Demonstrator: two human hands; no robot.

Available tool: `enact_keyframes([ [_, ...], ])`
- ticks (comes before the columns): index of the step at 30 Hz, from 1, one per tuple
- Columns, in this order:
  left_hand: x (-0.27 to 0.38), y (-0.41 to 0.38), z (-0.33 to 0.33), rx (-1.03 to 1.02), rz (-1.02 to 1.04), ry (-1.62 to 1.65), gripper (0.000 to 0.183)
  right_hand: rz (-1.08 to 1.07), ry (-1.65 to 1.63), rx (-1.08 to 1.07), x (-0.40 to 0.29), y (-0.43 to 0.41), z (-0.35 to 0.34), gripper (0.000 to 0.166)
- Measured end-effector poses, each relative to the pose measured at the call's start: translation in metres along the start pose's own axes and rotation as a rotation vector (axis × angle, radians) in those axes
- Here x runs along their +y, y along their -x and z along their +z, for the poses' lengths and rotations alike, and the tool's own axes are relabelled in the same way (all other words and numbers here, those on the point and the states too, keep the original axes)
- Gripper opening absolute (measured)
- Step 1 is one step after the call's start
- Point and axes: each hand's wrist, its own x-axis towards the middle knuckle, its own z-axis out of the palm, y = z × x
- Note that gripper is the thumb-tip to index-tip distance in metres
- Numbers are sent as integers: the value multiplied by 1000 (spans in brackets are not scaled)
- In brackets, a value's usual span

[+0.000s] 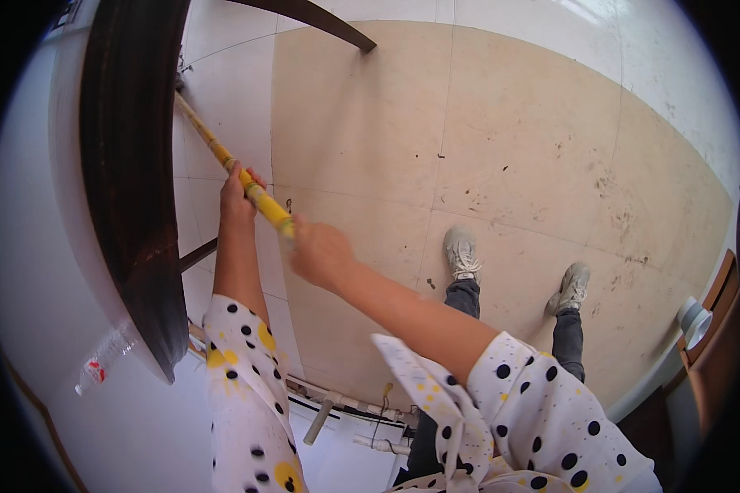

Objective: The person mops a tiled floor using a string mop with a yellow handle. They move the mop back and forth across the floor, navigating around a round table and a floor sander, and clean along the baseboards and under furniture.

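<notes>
Both of my hands grip a yellow patterned pole (267, 204) that slants down from the middle of the view to the upper left. My left hand (240, 188) is wrapped around it farther along the shaft. Nearer the pole's close end, my right hand (322, 251) is closed on it and slightly blurred. The far end reaches the floor beside a dark wooden table edge (135, 185), where a greyish head is mostly hidden. Dark bits of dirt (441, 156) and smudges lie on the beige tiled floor (370, 142).
Dark curved furniture legs (320, 18) stand at the top. A clear plastic bottle (105, 357) lies at the lower left. White pipes (351, 403) run along the bottom wall. At the right are a wooden chair (715, 314) and a pale roll-like object (695, 323).
</notes>
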Motion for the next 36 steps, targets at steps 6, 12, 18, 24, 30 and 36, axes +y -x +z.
enact_keyframes([
  [6,-44,7,-12,37,-11,-217,22,124,-214,-154,23,19,-3,64],
  [12,-118,89,8,24,22,-391,20,136,-249,-108,75,107,-19,63],
  [18,-205,210,36,-19,-150,-535,19,185,-196,-133,138,245,-65,60],
  [24,-318,349,81,-208,-397,-398,25,301,-133,-188,182,402,-172,58],
  [30,-371,495,150,-546,-822,-454,31,505,-199,-169,206,583,-272,51],
  [36,-444,475,167,-222,-985,63,21,683,-89,41,163,717,-324,37],
])
